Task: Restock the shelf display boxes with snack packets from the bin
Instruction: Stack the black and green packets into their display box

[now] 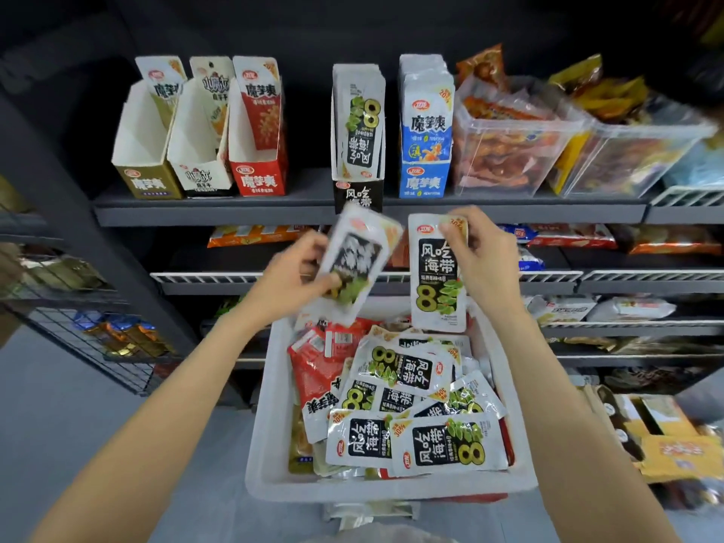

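Note:
A white bin [270, 436] below the shelf holds several white-and-black kelp snack packets [438, 444] and red packets [313, 358]. My left hand [292, 276] grips a blurred kelp packet [358, 260], tilted, above the bin's far edge. My right hand [484, 260] pinches the top corner of another kelp packet [437, 272], which hangs upright. On the shelf straight above stands the black kelp display box [357, 197] with packets in it. To its left stand the gold box [147, 166], the white box [196, 166] and the red box [256, 166], each nearly empty.
A full blue display box [425, 182] and two clear tubs [509, 150] of snacks stand to the right on the dark shelf [219, 213]. Lower wire shelves [203, 278] carry more snacks. A wire rack [98, 339] is at the left, cartons [658, 436] at the lower right.

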Demonstrator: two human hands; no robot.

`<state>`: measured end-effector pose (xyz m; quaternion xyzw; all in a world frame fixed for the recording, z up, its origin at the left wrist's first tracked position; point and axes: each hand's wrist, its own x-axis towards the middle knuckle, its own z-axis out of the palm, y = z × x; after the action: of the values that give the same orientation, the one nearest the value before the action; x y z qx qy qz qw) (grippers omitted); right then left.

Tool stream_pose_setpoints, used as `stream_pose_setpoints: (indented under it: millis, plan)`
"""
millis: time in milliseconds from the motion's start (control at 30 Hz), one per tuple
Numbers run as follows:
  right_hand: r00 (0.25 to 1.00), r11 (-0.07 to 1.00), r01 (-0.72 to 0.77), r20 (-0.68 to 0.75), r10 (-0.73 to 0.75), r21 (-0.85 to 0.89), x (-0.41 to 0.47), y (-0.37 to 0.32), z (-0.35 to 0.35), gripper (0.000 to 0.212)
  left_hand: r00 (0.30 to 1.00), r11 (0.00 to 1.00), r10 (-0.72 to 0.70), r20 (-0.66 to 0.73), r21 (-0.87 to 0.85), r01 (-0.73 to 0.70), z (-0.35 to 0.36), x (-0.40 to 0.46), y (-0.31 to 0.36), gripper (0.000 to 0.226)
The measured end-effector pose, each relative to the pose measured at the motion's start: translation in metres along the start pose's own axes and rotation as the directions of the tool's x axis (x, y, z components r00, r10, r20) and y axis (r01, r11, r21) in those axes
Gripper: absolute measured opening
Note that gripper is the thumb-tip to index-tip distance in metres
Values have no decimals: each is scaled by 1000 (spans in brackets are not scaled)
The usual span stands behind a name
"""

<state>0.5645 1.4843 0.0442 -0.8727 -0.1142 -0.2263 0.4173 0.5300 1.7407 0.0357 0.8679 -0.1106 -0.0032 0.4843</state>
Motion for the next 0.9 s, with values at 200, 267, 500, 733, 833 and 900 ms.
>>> stream_pose_setpoints:
  millis: [200,267,500,733,833,900]
  plan:
    - [995,995,103,-21,-103,9,45,-39,-7,24,951,979,100,-292,-140,-146,-38,64,67,37]
    - [996,990,91,-25,-89,106,60,-54,-12,19,939,977,111,-327,-137,-163,-47,85,79,39]
    - [993,850,42,-112,20,526,109,-81,-23,10,900,961,105,-422,-188,-200,-69,140,94,19]
    - [962,712,32,-214,168,702,139,-75,-16,12,897,969,206,-391,209,-132,-74,171,69,29]
    - [977,716,54,-186,107,696,150,-74,-6,15,933,979,161,-321,175,-109,-73,185,53,28]
    - [988,758,44,-143,66,651,159,-76,4,10,944,982,144,-298,158,-100,-72,193,48,28]
